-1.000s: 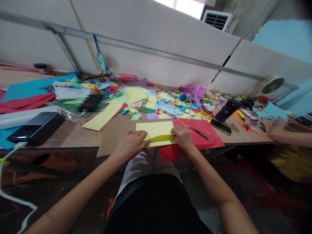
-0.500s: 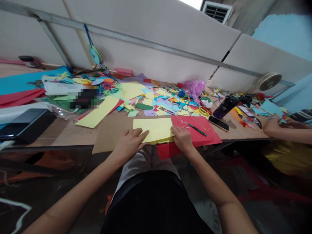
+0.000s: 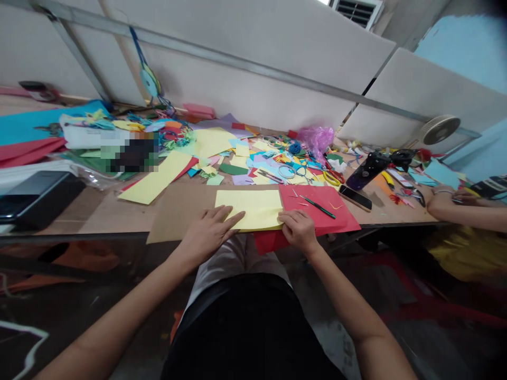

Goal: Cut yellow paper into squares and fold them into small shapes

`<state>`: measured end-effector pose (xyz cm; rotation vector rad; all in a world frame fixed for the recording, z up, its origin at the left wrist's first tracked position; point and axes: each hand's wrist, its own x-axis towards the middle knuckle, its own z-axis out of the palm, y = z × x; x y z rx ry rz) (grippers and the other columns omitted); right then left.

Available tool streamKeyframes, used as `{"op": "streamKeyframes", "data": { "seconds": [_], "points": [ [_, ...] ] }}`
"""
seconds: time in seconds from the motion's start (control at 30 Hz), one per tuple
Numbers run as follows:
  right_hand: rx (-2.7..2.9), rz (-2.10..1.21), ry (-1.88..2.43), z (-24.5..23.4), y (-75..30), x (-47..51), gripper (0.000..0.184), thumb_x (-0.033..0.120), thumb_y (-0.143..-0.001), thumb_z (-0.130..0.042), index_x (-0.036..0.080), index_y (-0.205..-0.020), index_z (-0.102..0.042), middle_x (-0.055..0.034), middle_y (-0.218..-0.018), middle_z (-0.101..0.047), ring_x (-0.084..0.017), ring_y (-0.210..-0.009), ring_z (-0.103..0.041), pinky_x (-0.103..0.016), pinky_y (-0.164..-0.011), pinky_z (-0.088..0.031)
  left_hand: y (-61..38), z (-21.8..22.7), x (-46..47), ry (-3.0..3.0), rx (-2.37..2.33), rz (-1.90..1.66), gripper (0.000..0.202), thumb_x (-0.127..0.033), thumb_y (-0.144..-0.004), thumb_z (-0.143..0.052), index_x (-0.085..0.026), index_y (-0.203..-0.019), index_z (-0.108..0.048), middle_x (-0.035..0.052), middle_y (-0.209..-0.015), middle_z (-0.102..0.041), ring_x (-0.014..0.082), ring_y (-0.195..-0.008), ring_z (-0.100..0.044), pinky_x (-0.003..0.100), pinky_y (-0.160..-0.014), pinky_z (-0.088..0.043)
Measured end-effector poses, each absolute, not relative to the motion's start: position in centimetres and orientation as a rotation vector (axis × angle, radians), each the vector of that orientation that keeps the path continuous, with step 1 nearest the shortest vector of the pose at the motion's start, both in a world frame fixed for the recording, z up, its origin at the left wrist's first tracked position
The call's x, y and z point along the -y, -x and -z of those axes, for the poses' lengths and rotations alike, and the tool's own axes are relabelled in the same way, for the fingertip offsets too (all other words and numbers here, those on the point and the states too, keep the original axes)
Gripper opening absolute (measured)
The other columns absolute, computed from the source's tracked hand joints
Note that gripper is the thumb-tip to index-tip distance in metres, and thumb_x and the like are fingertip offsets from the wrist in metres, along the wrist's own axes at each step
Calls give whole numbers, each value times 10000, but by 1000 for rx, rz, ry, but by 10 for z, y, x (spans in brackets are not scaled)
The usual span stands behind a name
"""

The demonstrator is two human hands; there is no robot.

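A pale yellow sheet of paper (image 3: 249, 203) lies at the table's front edge, on brown and red sheets. My left hand (image 3: 212, 227) rests on its left front part, fingers stretched out flat and thumb pointing right. At the right front corner, my right hand (image 3: 299, 228) is closed with thumb and fingers pinching the paper's edge. The sheet looks slightly bent near that hand. Beside it, a green pen-like tool (image 3: 318, 206) and thin paper strips lie on the red paper (image 3: 340, 214). The brown sheet (image 3: 174, 214) sticks out to the left.
Behind the sheet lie many coloured scraps, with thread snips (image 3: 270, 176) and yellow-handled scissors (image 3: 331, 178) among them. A phone (image 3: 355, 198) and a dark bottle (image 3: 366, 171) are on the right. Another person's arm (image 3: 451, 206) rests farther right. A black device (image 3: 41, 198) stands left.
The yellow sheet's raised front edge has come down and now lies flatter. Both hands stay at nearly the same places on it. The camera view has shifted slightly.
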<state>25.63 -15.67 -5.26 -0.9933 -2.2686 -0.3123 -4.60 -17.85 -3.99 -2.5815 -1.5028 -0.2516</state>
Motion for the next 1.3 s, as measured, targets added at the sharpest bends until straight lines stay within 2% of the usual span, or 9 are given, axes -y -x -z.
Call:
{"op": "streamKeyframes", "data": {
  "seconds": [0.2, 0.5, 0.67, 0.77, 1.0, 1.3],
  "points": [
    [2210, 210, 1002, 56, -260, 167, 94, 273, -951, -637, 237, -1025, -683, -62, -1132, -779, -209, -1045, -730, -378, -964, -495, 47, 40, 181, 2603, 1524, 246, 525, -470, -1012, -453, -313, -1513, -474, 146, -1526, -512, 342, -1395, -468, 495, -1090, -380],
    [2190, 241, 1049, 55, -254, 158, 143, 248, -1001, -574, 250, -977, -715, -38, -1083, -797, -194, -987, -748, -376, -950, -508, 39, 27, 179, 2567, 1636, 213, 514, -483, -1028, -393, -312, -1506, -478, 148, -1539, -502, 368, -1386, -481, 644, -1115, -320],
    [2175, 198, 1063, 59, -253, 157, 144, 249, -1000, -572, 250, -972, -713, -43, -1085, -794, -198, -980, -743, -376, -928, -517, 39, 38, 172, 2645, 1529, 337, 493, -385, -1045, -347, -195, -1462, -530, 137, -1589, -440, 299, -1484, -375, 537, -1210, -265],
    [2150, 193, 1054, 61, -254, 159, 126, 239, -993, -581, 248, -971, -704, -42, -1084, -793, -197, -990, -738, -371, -918, -514, 40, 45, 169, 2703, 1467, 382, 516, -364, -1057, -293, -123, -1451, -523, 152, -1603, -410, 271, -1488, -372, 489, -1219, -279],
    [2187, 128, 1038, 56, -256, 161, 104, 324, -966, -637, 248, -992, -703, -55, -1102, -784, -203, -1016, -727, -375, -922, -506, 43, 49, 165, 2770, 1376, 434, 525, -430, -1056, -314, -213, -1507, -473, 166, -1573, -453, 301, -1457, -415, 508, -1172, -350],
    [2145, 142, 1007, 55, -253, 156, 102, 260, -980, -619, 247, -961, -718, -40, -1027, -802, -187, -950, -745, -346, -861, -515, 39, 34, 161, 2728, 1371, 315, 496, -437, -1051, -326, -265, -1477, -514, 176, -1462, -549, 334, -1291, -562, 497, -1038, -464]
  ]
}}
